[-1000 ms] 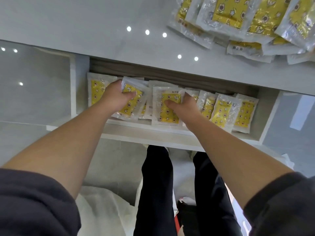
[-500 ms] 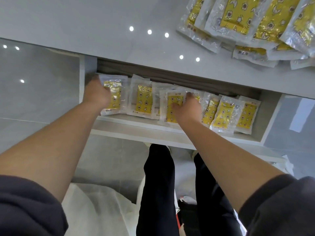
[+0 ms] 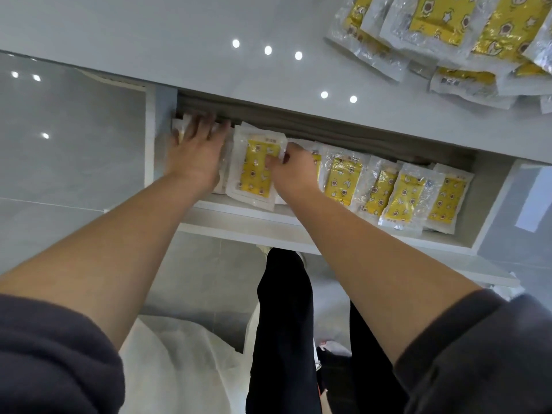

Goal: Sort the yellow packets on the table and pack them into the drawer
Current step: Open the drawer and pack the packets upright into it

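Head view: my left hand [image 3: 195, 156] lies flat in the left end of the open drawer [image 3: 268, 231], fingers straight and spread, palm down on the end packets [image 3: 182, 127], whose clear edges show past my fingertips against the drawer's back. Just to the right of that hand, touching its edge, a packet [image 3: 254, 171] lies on top of its neighbours, slightly tilted, yellow face up. My right hand [image 3: 294, 174] holds that packet by its upper right corner, thumb on the yellow face and fingers curled over the edge, so the grip is a pinch. The two hands are close together, with only this packet between them. To the right of my right hand, a row [image 3: 409, 195] of more packets runs on to the drawer's right end, each one overlapping the next and leaning a little. Beyond both hands, above the drawer, is the white table [image 3: 149, 31]. Far up and to the right of my right hand, a loose pile [image 3: 442, 31] of packets lies on it, well apart from the drawer. Nearer to me than my hands, my dark sleeves [image 3: 53, 363] are pushed up my forearms. Below the drawer front I see black trousers [image 3: 283, 324] and a white cloth [image 3: 179, 369] beside them.
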`<move>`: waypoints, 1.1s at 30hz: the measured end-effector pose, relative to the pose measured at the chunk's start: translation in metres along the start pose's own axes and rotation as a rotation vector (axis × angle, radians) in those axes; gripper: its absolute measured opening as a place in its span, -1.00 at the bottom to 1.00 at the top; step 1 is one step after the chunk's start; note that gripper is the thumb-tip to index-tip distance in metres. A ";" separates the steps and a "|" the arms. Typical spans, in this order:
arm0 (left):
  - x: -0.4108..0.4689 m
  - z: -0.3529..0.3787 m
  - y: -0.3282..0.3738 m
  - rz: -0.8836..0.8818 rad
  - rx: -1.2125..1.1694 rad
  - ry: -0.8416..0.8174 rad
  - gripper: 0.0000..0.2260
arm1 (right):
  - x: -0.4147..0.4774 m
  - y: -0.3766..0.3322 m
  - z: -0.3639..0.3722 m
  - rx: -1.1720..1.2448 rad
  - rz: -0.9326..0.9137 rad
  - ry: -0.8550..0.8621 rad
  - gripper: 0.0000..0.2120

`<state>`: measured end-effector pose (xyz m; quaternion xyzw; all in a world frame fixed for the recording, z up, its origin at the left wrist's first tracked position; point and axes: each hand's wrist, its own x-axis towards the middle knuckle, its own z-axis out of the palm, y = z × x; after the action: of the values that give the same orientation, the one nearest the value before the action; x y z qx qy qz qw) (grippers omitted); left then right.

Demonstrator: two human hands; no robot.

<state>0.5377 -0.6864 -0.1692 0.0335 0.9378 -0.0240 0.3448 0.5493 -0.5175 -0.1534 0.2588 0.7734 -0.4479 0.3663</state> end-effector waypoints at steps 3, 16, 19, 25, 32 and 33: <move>-0.001 0.006 -0.016 0.022 0.212 -0.055 -0.29 | 0.011 -0.006 0.018 -0.021 0.023 -0.064 -0.92; -0.053 -0.037 0.053 -0.123 -0.187 0.122 -0.65 | -0.036 0.017 -0.054 -0.177 -0.039 0.063 -0.84; -0.070 -0.058 0.100 -0.079 -0.343 0.187 -0.76 | -0.061 0.023 -0.091 -0.074 -0.039 0.113 -0.83; -0.086 -0.110 0.180 -0.043 -0.539 0.313 -0.85 | -0.086 0.015 -0.158 0.022 -0.072 0.169 -0.83; -0.064 -0.160 0.264 -0.065 -0.653 0.346 -0.87 | -0.076 0.005 -0.245 0.110 -0.122 0.281 -0.82; -0.059 -0.165 0.275 -0.066 -0.664 0.355 -0.88 | -0.073 0.005 -0.256 0.123 -0.129 0.303 -0.81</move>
<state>0.4982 -0.4038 -0.0112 -0.1067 0.9402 0.2763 0.1681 0.5111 -0.2942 -0.0131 0.2950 0.8060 -0.4729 0.1993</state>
